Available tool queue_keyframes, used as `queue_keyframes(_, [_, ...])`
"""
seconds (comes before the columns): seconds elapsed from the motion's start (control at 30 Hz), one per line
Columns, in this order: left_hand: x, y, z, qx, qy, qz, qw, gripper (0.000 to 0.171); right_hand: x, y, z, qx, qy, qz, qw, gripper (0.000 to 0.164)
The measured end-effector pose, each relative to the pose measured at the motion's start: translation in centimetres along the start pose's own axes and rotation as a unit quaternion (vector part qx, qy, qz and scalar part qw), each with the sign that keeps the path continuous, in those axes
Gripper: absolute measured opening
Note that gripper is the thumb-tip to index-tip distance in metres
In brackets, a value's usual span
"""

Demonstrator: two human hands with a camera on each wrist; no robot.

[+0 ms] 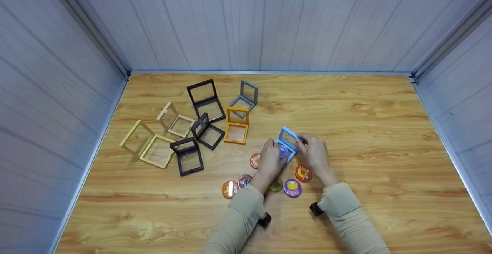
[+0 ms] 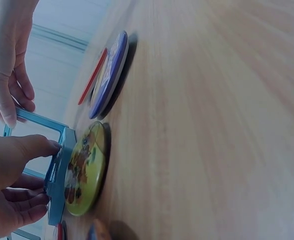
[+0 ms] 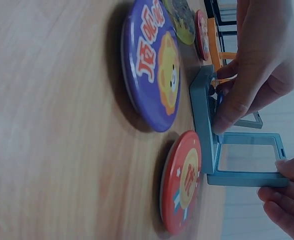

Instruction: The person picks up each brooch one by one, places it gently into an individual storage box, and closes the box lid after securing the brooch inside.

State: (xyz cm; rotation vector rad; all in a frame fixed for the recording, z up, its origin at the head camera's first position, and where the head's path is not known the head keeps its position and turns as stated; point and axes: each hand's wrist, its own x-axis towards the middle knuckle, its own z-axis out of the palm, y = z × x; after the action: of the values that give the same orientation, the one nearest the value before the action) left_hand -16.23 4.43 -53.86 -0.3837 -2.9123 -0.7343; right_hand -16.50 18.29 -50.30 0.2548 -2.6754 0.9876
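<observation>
A light blue hinged display frame (image 1: 293, 156) sits on the table with its lid raised, between both hands. My left hand (image 1: 270, 158) pinches a purple-blue round badge (image 1: 283, 151) at the frame's base, thumb on the near side. Much of that badge is hidden by the fingers. My right hand (image 1: 316, 154) grips the edge of the raised lid (image 3: 247, 178) between thumb and fingers. Close by lie a red badge (image 3: 181, 182), a purple badge with a yellow cartoon face (image 3: 154, 65) and a yellow-green badge (image 2: 87, 170).
More badges lie left of the hands: a red one (image 1: 254, 160), a dark red one (image 1: 244, 181) and an orange one (image 1: 227, 190). Several opened frames stand farther left, among them yellow (image 1: 157, 150), orange (image 1: 236, 133) and grey (image 1: 249, 92). Panel walls (image 1: 246, 27) enclose the wooden table (image 1: 369, 123).
</observation>
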Motion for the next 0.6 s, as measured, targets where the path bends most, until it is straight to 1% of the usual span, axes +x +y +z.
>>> queue_keyframes(0.23, [0.08, 0.07, -0.28, 0.006, -0.019, -0.007, 0.9998, 0.045, 0.05, 0.13, 0.08, -0.002, 0.009, -0.011, 1.0, 0.014])
queue_keyframes(0.43, [0.05, 0.05, -0.15, 0.002, -0.013, -0.008, 0.9999, 0.045, -0.02, 0.12, -0.02, -0.003, 0.01, -0.014, 1.0, 0.015])
queue_keyframes(0.6, [-0.05, -0.11, -0.14, 0.01, 0.004, 0.006, 0.9999, 0.046, -0.04, 0.21, 0.07, -0.006, 0.015, -0.018, 1.0, 0.015])
